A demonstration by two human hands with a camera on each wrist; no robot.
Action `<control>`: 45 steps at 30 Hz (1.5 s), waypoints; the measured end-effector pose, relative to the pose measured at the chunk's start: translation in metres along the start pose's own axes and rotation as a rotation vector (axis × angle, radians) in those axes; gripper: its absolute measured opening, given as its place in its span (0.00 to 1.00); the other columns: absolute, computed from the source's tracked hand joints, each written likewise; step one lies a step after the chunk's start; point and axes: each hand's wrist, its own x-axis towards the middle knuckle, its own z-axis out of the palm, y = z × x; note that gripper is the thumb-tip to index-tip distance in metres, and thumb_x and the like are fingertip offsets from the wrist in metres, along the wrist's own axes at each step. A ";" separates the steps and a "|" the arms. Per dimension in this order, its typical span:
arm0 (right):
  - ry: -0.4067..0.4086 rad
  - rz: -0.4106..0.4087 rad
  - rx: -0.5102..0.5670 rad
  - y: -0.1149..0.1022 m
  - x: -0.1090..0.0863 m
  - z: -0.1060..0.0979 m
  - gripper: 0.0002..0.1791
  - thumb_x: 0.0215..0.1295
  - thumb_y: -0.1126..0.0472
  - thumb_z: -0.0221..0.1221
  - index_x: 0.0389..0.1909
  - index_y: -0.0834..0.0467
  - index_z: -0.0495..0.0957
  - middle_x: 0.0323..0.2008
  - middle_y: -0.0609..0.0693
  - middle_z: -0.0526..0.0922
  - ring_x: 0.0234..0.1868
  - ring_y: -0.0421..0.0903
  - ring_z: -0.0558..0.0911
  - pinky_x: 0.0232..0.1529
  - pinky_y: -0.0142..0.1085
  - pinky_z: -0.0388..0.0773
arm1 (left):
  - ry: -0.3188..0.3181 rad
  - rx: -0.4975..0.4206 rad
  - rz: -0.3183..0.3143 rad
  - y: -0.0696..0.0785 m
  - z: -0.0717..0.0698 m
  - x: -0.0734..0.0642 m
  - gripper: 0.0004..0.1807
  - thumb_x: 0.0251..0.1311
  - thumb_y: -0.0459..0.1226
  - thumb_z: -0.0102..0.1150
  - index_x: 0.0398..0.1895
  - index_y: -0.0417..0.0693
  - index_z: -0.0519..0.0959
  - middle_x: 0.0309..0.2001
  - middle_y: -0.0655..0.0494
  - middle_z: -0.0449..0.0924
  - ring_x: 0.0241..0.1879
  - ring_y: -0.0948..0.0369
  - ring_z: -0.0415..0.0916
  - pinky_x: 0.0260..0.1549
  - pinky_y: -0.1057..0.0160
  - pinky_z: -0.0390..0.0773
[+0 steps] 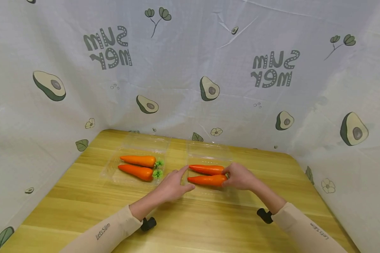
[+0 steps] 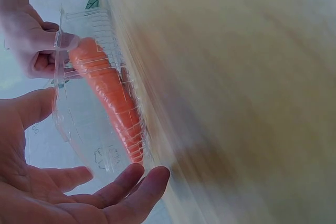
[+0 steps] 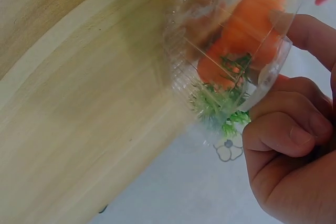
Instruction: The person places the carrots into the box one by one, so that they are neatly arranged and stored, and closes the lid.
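Note:
Two orange carrots lie side by side in the right-hand clear plastic box, its lid standing up at the back. My right hand reaches in from the right and pinches the thick end of the nearer carrot, its fingers also close to the end of the farther carrot. Green leaves show at that end in the right wrist view. At the box's left side, my left hand has its fingers and thumb spread, fingertips right by the carrot tip outside the clear wall.
To the left, another open clear box holds two carrots with green tops. Both boxes stand toward the back of the wooden table. A printed white cloth hangs behind and at the sides.

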 end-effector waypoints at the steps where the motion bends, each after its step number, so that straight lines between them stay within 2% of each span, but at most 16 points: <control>1: -0.009 0.013 -0.003 0.000 0.000 0.001 0.11 0.50 0.66 0.70 0.36 0.62 0.86 0.16 0.43 0.64 0.19 0.39 0.61 0.23 0.32 0.57 | 0.000 0.002 0.001 0.000 0.000 0.000 0.44 0.66 0.55 0.62 0.80 0.56 0.56 0.73 0.38 0.63 0.72 0.41 0.62 0.66 0.37 0.66; 4: -0.031 0.036 -0.015 -0.001 0.000 0.003 0.08 0.49 0.65 0.70 0.32 0.59 0.85 0.18 0.44 0.68 0.20 0.40 0.64 0.24 0.33 0.60 | 0.000 0.007 0.005 0.000 0.001 0.000 0.44 0.66 0.55 0.62 0.80 0.56 0.55 0.73 0.38 0.63 0.72 0.41 0.61 0.66 0.37 0.66; 10: -0.046 0.070 -0.051 0.000 0.001 0.009 0.17 0.49 0.64 0.72 0.42 0.64 0.87 0.31 0.49 0.81 0.28 0.44 0.72 0.32 0.37 0.70 | 0.005 0.013 0.013 0.000 0.001 0.000 0.44 0.66 0.54 0.62 0.80 0.55 0.55 0.73 0.38 0.64 0.73 0.40 0.61 0.67 0.37 0.65; 21: -0.030 0.096 -0.068 -0.004 -0.001 0.010 0.22 0.49 0.64 0.72 0.47 0.65 0.86 0.42 0.53 0.86 0.34 0.46 0.75 0.37 0.42 0.75 | 0.010 0.010 0.013 0.001 0.000 0.000 0.44 0.66 0.54 0.62 0.80 0.54 0.55 0.74 0.37 0.63 0.73 0.40 0.59 0.67 0.37 0.64; 23: -0.028 0.102 -0.075 -0.004 -0.002 0.010 0.22 0.49 0.63 0.72 0.48 0.64 0.86 0.41 0.52 0.86 0.33 0.46 0.75 0.37 0.42 0.75 | 0.010 0.013 0.012 0.001 0.001 0.000 0.44 0.66 0.55 0.62 0.80 0.54 0.55 0.74 0.37 0.63 0.74 0.40 0.59 0.68 0.37 0.64; 29: -0.010 0.100 -0.058 -0.006 -0.004 0.009 0.24 0.48 0.64 0.71 0.50 0.62 0.85 0.29 0.48 0.79 0.29 0.46 0.71 0.29 0.38 0.67 | 0.012 0.021 0.001 0.003 0.000 -0.001 0.44 0.66 0.55 0.62 0.80 0.54 0.55 0.75 0.36 0.59 0.75 0.40 0.56 0.68 0.36 0.62; 33: 0.009 0.071 -0.045 -0.008 -0.005 0.007 0.22 0.48 0.65 0.69 0.49 0.61 0.86 0.28 0.48 0.78 0.28 0.46 0.70 0.29 0.38 0.66 | 0.019 0.025 0.000 0.005 -0.001 -0.002 0.43 0.66 0.55 0.61 0.80 0.55 0.56 0.76 0.35 0.57 0.75 0.39 0.56 0.67 0.34 0.63; 36: 0.031 0.057 -0.036 -0.011 -0.005 0.004 0.20 0.52 0.64 0.69 0.49 0.61 0.86 0.27 0.48 0.77 0.27 0.45 0.70 0.28 0.37 0.65 | 0.038 0.035 0.005 0.006 -0.002 -0.002 0.43 0.66 0.55 0.61 0.80 0.56 0.56 0.76 0.34 0.55 0.75 0.39 0.55 0.65 0.33 0.64; 40: 0.063 0.053 0.003 -0.020 -0.004 0.001 0.19 0.57 0.61 0.69 0.51 0.61 0.85 0.21 0.47 0.74 0.23 0.43 0.68 0.24 0.35 0.62 | 0.078 0.063 0.037 0.009 -0.004 -0.003 0.42 0.66 0.54 0.61 0.79 0.54 0.58 0.73 0.37 0.61 0.70 0.41 0.62 0.61 0.35 0.70; 45: 0.094 0.025 0.060 -0.030 -0.001 -0.003 0.18 0.60 0.59 0.67 0.51 0.60 0.85 0.16 0.46 0.69 0.18 0.42 0.65 0.21 0.34 0.61 | 0.120 0.090 0.087 0.015 -0.012 -0.007 0.39 0.66 0.52 0.61 0.78 0.54 0.61 0.65 0.44 0.69 0.62 0.48 0.69 0.54 0.43 0.77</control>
